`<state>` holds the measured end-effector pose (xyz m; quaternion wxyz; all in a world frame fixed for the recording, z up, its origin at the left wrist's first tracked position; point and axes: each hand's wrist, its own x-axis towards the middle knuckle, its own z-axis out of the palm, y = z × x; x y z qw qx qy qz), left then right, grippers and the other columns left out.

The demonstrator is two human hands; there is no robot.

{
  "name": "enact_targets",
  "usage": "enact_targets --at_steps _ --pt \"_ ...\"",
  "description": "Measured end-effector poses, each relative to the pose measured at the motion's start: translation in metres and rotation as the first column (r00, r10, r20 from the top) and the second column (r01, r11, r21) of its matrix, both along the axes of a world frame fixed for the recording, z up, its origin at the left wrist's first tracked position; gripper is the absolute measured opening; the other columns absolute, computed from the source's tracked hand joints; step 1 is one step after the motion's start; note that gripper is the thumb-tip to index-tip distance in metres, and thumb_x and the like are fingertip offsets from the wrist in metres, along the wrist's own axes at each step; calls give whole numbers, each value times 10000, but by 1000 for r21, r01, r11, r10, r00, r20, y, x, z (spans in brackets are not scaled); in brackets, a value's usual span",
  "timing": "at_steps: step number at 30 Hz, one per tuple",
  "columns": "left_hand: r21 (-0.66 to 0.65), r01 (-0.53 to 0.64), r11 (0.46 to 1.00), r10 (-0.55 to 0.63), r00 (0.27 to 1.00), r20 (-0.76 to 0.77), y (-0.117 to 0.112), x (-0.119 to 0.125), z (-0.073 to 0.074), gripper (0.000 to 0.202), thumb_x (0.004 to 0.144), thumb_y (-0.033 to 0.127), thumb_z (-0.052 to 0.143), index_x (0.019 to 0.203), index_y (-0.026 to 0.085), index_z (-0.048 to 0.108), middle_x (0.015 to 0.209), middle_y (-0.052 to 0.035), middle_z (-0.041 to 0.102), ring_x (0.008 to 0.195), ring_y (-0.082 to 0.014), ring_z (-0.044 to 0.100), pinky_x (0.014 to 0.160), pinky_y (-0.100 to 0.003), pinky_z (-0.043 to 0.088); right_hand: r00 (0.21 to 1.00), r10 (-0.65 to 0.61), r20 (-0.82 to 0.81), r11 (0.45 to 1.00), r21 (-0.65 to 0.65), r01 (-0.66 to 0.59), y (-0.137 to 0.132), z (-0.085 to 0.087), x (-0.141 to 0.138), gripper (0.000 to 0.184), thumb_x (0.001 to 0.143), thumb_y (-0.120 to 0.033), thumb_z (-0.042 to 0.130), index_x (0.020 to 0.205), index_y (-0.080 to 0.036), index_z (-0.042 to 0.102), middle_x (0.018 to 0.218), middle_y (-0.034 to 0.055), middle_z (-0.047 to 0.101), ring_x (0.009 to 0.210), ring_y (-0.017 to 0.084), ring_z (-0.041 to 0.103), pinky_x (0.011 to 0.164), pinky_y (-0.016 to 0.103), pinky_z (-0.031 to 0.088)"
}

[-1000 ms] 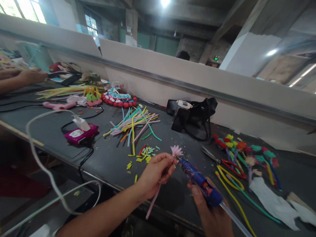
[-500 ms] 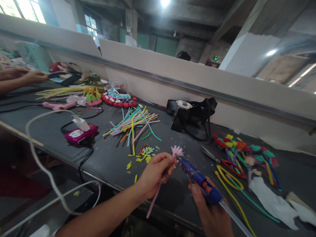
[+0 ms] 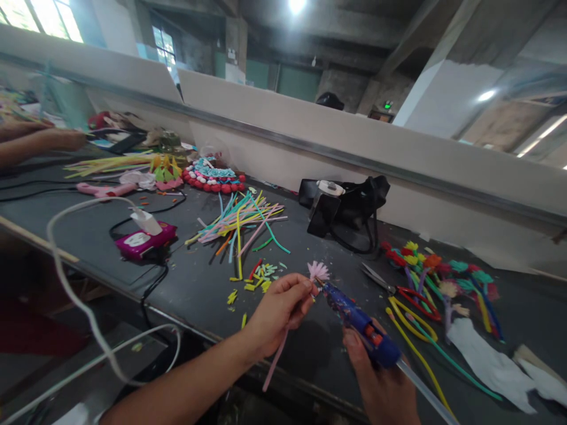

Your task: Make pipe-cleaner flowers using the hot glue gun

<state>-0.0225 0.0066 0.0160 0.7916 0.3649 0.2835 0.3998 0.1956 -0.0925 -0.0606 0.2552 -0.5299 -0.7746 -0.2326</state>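
My left hand (image 3: 279, 310) is closed in a pinch on a pink pipe-cleaner flower (image 3: 318, 271), its pink stem hanging down below my fist. My right hand (image 3: 381, 386) grips a blue hot glue gun (image 3: 361, 323) with a clear glue stick out the back. The gun's nozzle touches the stem just under the flower head. Both hands hover over the near edge of the dark worktable (image 3: 199, 283).
Scissors with red handles (image 3: 401, 289) and several finished flowers (image 3: 443, 277) lie to the right, white paper (image 3: 487, 363) beyond. Loose pipe cleaners (image 3: 241, 221) and cut bits sit ahead, a black bag (image 3: 345, 206) behind. A pink power strip (image 3: 144, 239) and another person's hands (image 3: 44, 139) are at left.
The glue gun and my right hand shifted slightly down and right; the flower and left hand stay put. The other person's hands at far left moved a little.
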Motion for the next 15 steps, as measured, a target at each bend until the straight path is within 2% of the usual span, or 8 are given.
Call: enact_targets --at_steps 6,10,15 --pt "-2 -4 1000 4 1000 -9 0 0 1 208 826 349 626 770 151 592 509 60 439 383 -25 224 363 -182 85 988 -37 147 997 77 25 -3 -14 11 276 912 -225 486 1059 -259 718 1029 72 748 996 270 698 765 362 583" --pt "3 -4 1000 4 1000 -7 1 0 1 206 824 347 628 772 151 594 510 59 440 386 -26 226 364 -184 82 967 -40 252 994 110 12 -3 -11 7 291 898 -211 516 1106 -285 705 1036 66 749 1011 280 696 759 371 594" --pt "3 1 1000 -1 1000 4 1 1 -1 200 825 344 626 774 153 594 509 60 444 375 -23 223 365 -186 85 966 -20 259 988 150 -19 -1 -5 3 290 890 -207 521 1099 -280 709 1005 77 753 968 281 708 708 359 601"
